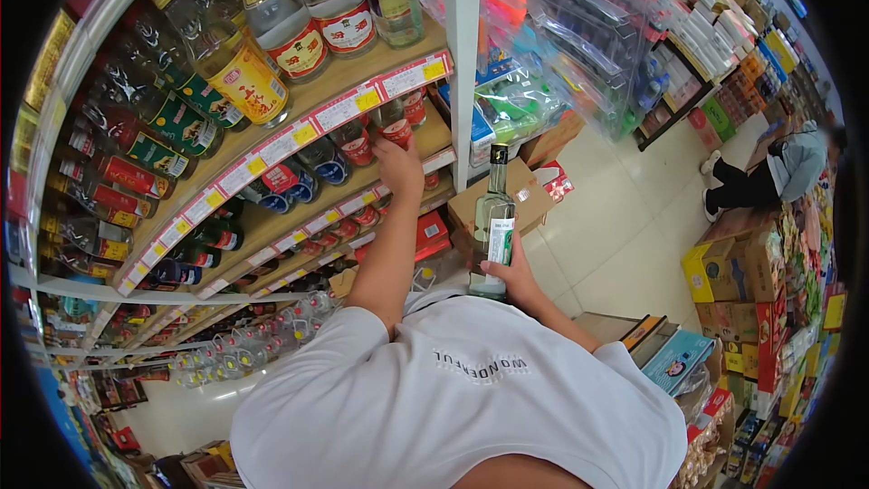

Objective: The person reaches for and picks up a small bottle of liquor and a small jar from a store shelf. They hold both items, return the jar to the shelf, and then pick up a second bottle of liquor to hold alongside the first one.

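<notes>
My left hand (398, 163) reaches in at the second shelf, its fingers closed around a small red-labelled bottle (395, 131). More red-labelled bottles stand on both sides of it, and part of the bottle is hidden under the shelf above. Close to my body, my right hand (510, 273) is wrapped round the lower part of a clear glass bottle (497, 208). That bottle is upright, with a dark cap and a white and green label.
Larger bottles (348, 9) line the shelf above, behind a price strip (335, 113). A white post (463, 54) borders the shelves. A cardboard box (520, 190) sits beyond the held bottle. Stacked cartons (733, 272) and a person (787, 167) are at the right.
</notes>
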A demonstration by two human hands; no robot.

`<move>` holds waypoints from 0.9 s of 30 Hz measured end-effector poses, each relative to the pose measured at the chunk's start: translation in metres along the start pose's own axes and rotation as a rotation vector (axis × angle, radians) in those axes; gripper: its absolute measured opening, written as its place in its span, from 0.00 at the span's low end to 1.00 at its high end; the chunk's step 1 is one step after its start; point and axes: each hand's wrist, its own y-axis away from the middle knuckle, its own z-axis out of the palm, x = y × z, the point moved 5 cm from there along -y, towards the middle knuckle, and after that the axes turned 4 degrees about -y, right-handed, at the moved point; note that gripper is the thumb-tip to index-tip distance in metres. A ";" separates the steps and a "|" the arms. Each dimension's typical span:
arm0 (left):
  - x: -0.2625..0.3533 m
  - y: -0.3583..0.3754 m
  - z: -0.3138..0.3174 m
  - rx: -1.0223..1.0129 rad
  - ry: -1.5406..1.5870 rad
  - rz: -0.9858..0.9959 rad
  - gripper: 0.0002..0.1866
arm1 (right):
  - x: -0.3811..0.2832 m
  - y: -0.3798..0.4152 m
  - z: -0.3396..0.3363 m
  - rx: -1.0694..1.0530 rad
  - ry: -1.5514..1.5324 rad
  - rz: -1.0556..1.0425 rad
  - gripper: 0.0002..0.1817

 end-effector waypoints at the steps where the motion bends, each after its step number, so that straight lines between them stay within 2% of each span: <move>1: 0.001 -0.002 0.001 0.016 0.015 0.010 0.37 | -0.001 -0.001 0.000 -0.003 0.001 -0.001 0.48; 6: -0.004 -0.003 0.002 -0.004 0.034 -0.012 0.42 | 0.005 -0.010 0.007 -0.050 -0.010 0.046 0.50; 12: -0.010 0.003 -0.007 0.146 0.187 0.129 0.35 | 0.003 -0.018 0.021 -0.126 0.015 0.114 0.51; 15: -0.013 0.012 -0.031 -0.061 0.326 0.037 0.29 | 0.013 -0.023 0.028 -0.165 0.026 0.174 0.49; 18: -0.039 0.038 -0.047 -0.189 0.523 0.069 0.21 | 0.025 -0.028 0.041 -0.241 0.030 0.211 0.47; 21: -0.091 0.072 -0.049 -0.580 0.991 -0.227 0.21 | 0.045 -0.040 0.057 -0.360 0.076 0.235 0.45; 24: -0.119 0.100 -0.102 -0.674 0.899 -0.252 0.22 | 0.057 -0.048 0.083 -0.461 0.103 0.314 0.45; 27: -0.146 0.122 -0.135 -0.662 1.035 -0.414 0.24 | 0.076 -0.059 0.114 -0.541 0.099 0.365 0.47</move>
